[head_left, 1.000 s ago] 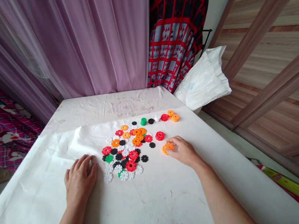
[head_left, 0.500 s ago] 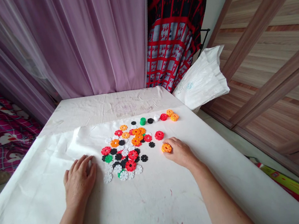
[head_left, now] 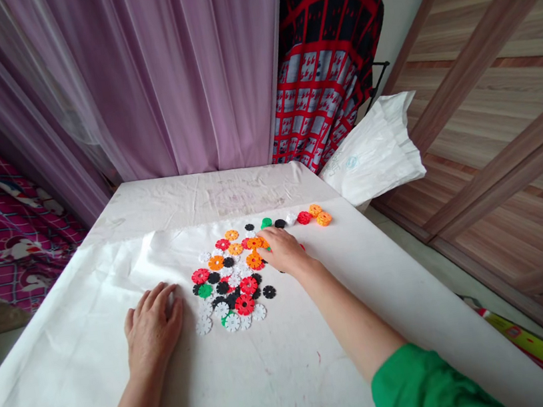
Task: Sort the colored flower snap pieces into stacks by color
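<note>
orange notched plastic discs (head_left: 254,260), in the head view, lie at the right hand (head_left: 282,250), its fingers curled, hold unclear. the left hand (head_left: 153,322), loosely spread, seemingly empty, rests on the white cloth-covered surface (head_left: 247,389). dragging overlapped discs could scatter them.

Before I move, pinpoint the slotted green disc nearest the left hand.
On the white tablecloth, find the disc cluster right of the left hand. At its left edge, below a red disc, lies the slotted green disc, unlike its red, black and white neighbours.
</note>
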The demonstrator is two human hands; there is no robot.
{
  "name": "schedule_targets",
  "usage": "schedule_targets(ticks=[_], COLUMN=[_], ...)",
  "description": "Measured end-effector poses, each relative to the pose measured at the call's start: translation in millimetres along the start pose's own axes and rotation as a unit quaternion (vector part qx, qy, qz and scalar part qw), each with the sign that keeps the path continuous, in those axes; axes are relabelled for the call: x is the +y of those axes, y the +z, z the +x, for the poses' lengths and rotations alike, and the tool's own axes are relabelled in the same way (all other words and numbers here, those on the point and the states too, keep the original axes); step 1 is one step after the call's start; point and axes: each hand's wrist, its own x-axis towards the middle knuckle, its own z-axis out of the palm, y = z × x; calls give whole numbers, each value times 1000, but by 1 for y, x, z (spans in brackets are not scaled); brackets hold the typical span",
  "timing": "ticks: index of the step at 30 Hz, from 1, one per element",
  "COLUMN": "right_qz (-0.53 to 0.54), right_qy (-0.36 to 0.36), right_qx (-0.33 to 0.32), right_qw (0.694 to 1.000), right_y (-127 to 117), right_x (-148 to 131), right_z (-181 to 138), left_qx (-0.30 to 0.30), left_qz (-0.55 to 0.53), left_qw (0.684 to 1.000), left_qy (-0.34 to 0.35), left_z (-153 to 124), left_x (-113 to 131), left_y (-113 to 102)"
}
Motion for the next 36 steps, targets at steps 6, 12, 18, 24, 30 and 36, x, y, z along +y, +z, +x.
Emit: schedule_targets(ticks=[6,12,18,24,30,36], right_qz=[-27,81,85,57,-4,5], right_qy=[62,-70,-5,-86,-121,-113], right_qx=[-34,10,24,-54,-68,-15], right_qw=[997,994,996,993,990,993], right_y=[44,60,37,33,33,40], right_x=[-47,-50,-33,-47,-52,-53], right_z=[11,-29,-32,-35,-41,-42], left_qx=[-2,4,18,7,0,2], left_qz=[-10,-14,-24,-24,-23,-21], left_qw=[1000,1000,1000,1000,1000,1000], left_qy=[-5,-4,-7,-7,-11,-11], left_z=[-1,-3,-3,-4,-4,-4], left_x=[-1,1,2,3,5,7], left_y=[2,2,3,1,-1,-3])
